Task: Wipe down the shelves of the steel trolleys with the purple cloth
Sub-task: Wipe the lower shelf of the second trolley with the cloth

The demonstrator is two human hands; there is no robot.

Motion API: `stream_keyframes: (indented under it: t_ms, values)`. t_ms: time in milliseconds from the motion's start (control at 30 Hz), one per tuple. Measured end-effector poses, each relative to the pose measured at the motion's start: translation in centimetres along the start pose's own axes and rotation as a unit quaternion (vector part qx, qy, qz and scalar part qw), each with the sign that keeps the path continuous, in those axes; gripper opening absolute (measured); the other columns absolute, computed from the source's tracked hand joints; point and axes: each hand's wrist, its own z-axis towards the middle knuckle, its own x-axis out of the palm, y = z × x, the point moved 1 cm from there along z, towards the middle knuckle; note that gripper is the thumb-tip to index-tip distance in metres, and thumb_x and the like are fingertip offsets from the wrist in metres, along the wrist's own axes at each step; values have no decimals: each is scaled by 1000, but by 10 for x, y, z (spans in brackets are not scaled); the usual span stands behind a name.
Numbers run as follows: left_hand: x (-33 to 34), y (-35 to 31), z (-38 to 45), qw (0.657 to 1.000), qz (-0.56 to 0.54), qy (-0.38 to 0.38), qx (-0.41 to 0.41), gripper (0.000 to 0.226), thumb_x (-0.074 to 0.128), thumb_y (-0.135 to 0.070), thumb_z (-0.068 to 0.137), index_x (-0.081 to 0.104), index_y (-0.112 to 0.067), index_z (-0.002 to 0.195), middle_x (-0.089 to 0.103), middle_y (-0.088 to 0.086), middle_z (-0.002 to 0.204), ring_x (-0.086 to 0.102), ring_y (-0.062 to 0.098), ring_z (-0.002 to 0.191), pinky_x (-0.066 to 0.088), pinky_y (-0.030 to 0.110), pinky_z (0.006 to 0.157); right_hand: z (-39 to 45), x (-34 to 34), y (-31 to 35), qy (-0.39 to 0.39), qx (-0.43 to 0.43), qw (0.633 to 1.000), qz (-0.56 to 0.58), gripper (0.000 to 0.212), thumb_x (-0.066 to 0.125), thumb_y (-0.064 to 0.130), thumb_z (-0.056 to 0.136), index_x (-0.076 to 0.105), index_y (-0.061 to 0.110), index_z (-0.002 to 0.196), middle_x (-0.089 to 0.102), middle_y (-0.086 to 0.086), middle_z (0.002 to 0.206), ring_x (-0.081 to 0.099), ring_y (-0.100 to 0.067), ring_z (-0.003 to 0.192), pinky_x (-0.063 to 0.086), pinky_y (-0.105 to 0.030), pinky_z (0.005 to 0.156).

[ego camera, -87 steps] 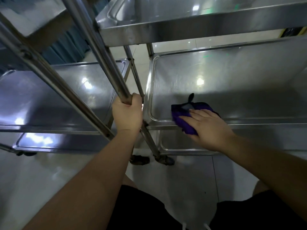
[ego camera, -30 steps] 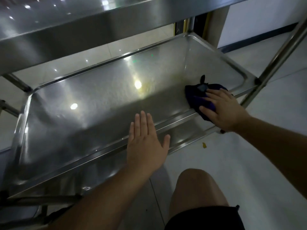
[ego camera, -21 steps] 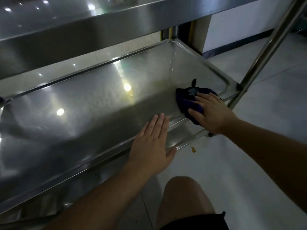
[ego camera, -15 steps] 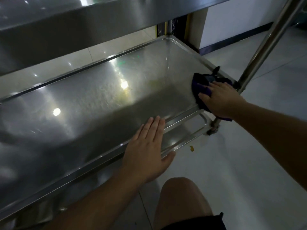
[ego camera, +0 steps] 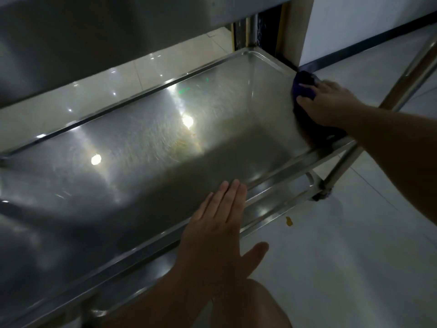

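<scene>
We look down on the middle shelf (ego camera: 146,147) of a steel trolley (ego camera: 335,174), its brushed surface catching two bright ceiling-light reflections and showing a faint yellowish smear near the centre. At the shelf's right end, our right hand (ego camera: 328,102) presses flat on the purple cloth (ego camera: 303,89), fingers spread over it and not curled around it, pinning the cloth against the raised right rim close to the far corner. Part of the cloth is dark and hard to tell from the shadow below the hand. Our left hand (ego camera: 220,235) lies open, fingers together and thumb out, palm down across the near rim of the same shelf, holding nothing. The upper shelf (ego camera: 106,31) fills the top of the view, and a lower shelf (ego camera: 272,209) shows beneath the near rim. A steel upright (ego camera: 406,74) rises at the right, and a castor (ego camera: 322,194) sits on the pale tiled floor (ego camera: 343,268) near a small yellow scrap (ego camera: 289,221). A bare knee (ego camera: 257,301) shows at the bottom edge.
</scene>
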Motion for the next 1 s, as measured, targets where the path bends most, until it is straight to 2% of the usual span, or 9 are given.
stream_keyframes:
  t_ms: [100, 200, 333, 467, 600, 733, 867, 933, 1000]
  values:
    - [1, -1, 1, 1000, 1, 6, 3, 105, 31, -82, 93, -6, -21, 170, -6, -4, 178, -14, 12, 162, 1, 38, 132, 22, -1, 23, -18, 9, 1000, 5, 64, 22, 66, 99, 33, 31, 152, 36, -11, 160, 35, -37, 144, 29, -58, 114]
    - [0, -2, 1, 1000, 4, 9, 0, 105, 29, -83, 93, -10, -21, 169, -9, -5, 178, -17, 11, 161, 0, 39, 132, 9, 6, 79, -2, -74, 997, 14, 55, 29, 61, 102, 45, 31, 145, 47, -14, 151, 47, -39, 134, 36, -56, 107]
    - [-1, -4, -1, 1000, 16, 5, -6, 106, 32, -82, 93, -5, -19, 170, -3, -2, 178, -10, 13, 163, 7, 40, 132, -46, 27, 139, 33, -215, 976, 16, 56, 33, 55, 107, 32, 36, 160, 24, -1, 170, 17, -21, 157, 14, -38, 123]
    - [-1, -4, -6, 1000, 15, 1, -3, 104, 41, -78, 94, 13, -13, 170, 12, 2, 177, 6, 17, 164, 15, 40, 131, -106, 24, 108, 96, -268, 958, 31, 59, 25, 59, 106, 25, 39, 161, 20, 7, 170, 6, -8, 157, -1, -31, 123]
    - [2, -1, -7, 1000, 12, -4, -3, 104, 43, -79, 94, 15, -13, 170, 14, 2, 177, 10, 18, 163, 16, 42, 127, -127, 14, 36, 64, -163, 984, 18, 70, 10, 67, 99, 25, 39, 161, 26, 1, 169, 14, -15, 157, 2, -34, 122]
    - [4, 0, -7, 1000, 10, -15, -5, 104, 43, -80, 94, 18, -12, 169, 16, 2, 177, 12, 18, 163, 20, 43, 127, -79, 10, -9, 54, -69, 995, -57, 93, -7, 74, 84, 20, 32, 163, 22, -6, 171, 10, -28, 159, 11, -53, 127]
    - [3, 1, -5, 1000, 21, -3, -5, 104, 34, -83, 95, 9, -15, 170, 8, 0, 178, 3, 16, 164, 19, 44, 131, -43, 18, 0, 13, 29, 999, 8, 72, 10, 68, 98, 12, 36, 162, 10, -1, 173, 2, -24, 159, 1, -49, 125]
    - [3, 2, -6, 1000, 20, -3, -4, 105, 33, -83, 95, 4, -17, 170, 3, -1, 178, -3, 14, 163, 14, 43, 132, -56, 27, 14, 9, 56, 998, 15, 76, 11, 69, 97, 11, 32, 163, 7, -4, 173, 3, -26, 159, 3, -49, 125]
    - [4, 0, -7, 1000, 15, -6, -6, 105, 36, -82, 94, 4, -17, 170, 3, -1, 178, -3, 14, 163, 13, 43, 131, -86, 35, 29, -14, 91, 995, 26, 78, 11, 67, 96, 18, 27, 162, 14, -8, 172, 12, -29, 158, 11, -52, 124]
